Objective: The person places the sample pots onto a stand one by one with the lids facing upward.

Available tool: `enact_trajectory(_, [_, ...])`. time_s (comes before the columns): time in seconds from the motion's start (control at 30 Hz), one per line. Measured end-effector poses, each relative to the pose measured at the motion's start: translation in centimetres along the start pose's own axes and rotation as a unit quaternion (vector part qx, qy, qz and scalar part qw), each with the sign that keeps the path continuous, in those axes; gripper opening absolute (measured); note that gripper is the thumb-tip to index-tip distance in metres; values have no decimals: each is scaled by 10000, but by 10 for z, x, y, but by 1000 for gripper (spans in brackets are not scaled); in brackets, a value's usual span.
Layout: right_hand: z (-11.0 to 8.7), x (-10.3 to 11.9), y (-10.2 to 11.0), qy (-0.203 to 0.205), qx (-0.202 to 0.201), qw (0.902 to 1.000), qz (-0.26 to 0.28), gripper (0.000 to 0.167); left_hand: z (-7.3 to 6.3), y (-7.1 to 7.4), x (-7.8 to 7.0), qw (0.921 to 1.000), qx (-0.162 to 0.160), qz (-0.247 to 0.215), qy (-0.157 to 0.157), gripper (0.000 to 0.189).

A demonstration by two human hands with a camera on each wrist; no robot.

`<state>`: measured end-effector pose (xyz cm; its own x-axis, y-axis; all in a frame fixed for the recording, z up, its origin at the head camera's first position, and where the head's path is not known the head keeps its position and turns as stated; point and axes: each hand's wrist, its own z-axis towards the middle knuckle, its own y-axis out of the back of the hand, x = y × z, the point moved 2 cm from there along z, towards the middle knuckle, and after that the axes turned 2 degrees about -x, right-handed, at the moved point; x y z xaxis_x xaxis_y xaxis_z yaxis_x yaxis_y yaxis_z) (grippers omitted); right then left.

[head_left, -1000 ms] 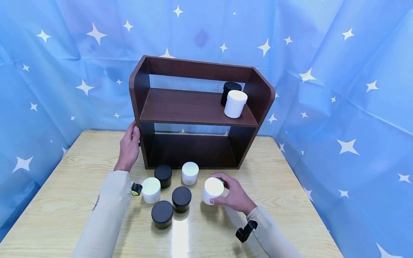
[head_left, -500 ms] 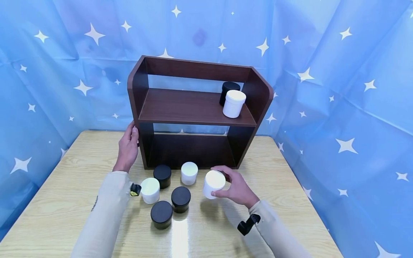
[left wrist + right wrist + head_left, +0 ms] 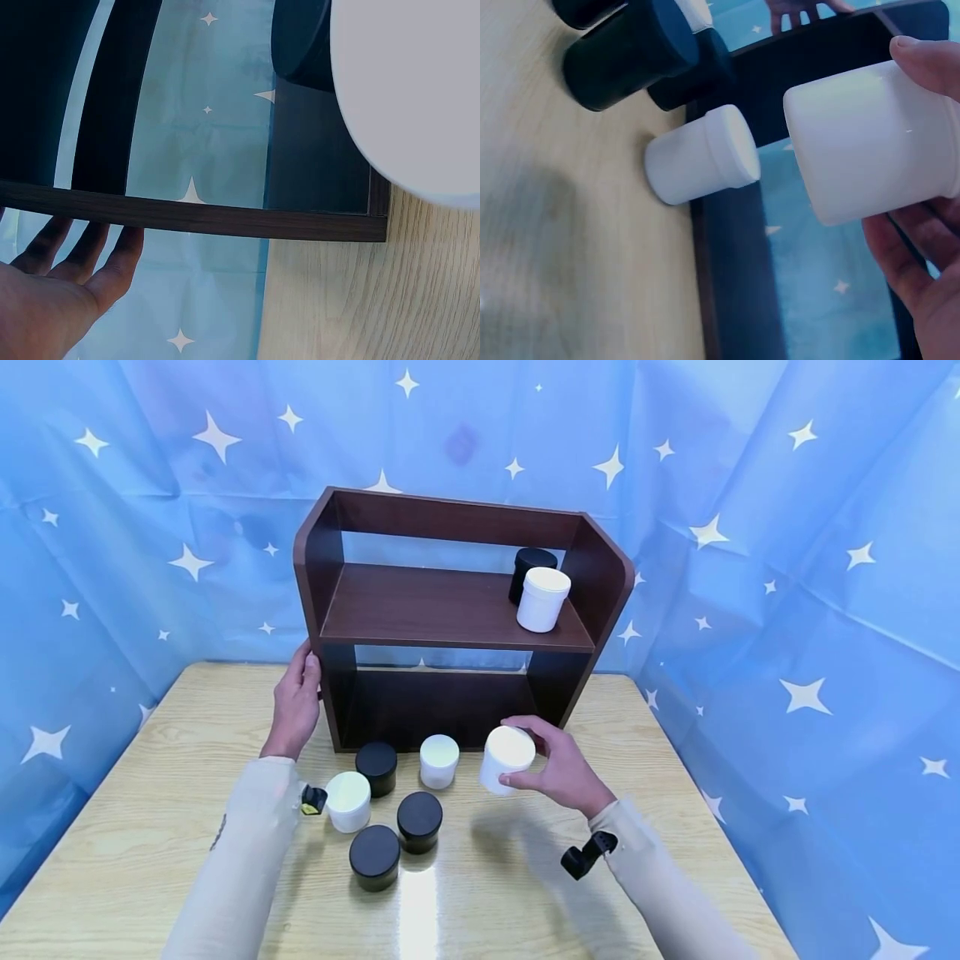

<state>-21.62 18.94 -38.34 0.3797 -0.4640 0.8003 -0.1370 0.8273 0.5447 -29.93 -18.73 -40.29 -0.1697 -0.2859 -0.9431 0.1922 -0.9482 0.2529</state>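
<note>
My right hand (image 3: 564, 768) grips a white lidded jar (image 3: 504, 762) between thumb and fingers, raised above the table in front of the shelf's lower compartment. The jar's underside and wall (image 3: 870, 142) show large in the right wrist view. At the left side of a dark brown two-tier shelf (image 3: 450, 606), my left hand (image 3: 296, 703) touches the outer panel with extended fingertips (image 3: 129, 244). On the upper tier, at its right end, a white jar (image 3: 543, 602) stands in front of a black jar (image 3: 525, 578), partly hiding it.
Before the shelf stand more jars: a white one (image 3: 438, 763), a black one (image 3: 377, 770), a white one (image 3: 348, 803) and two black ones (image 3: 419, 823). They rest on a light wooden table (image 3: 660, 852). A blue star-patterned curtain (image 3: 750, 635) hangs behind and to the sides.
My right hand has lifted the white jar off the table and moved it forward, towards the shelf. My left hand stays at the shelf's side.
</note>
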Motion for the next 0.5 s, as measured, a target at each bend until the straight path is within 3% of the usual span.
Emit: enact_trajectory(0.5, [26, 24, 19, 195, -265, 9994, 76, 67, -1, 0, -2, 10000, -1, -33, 35, 60])
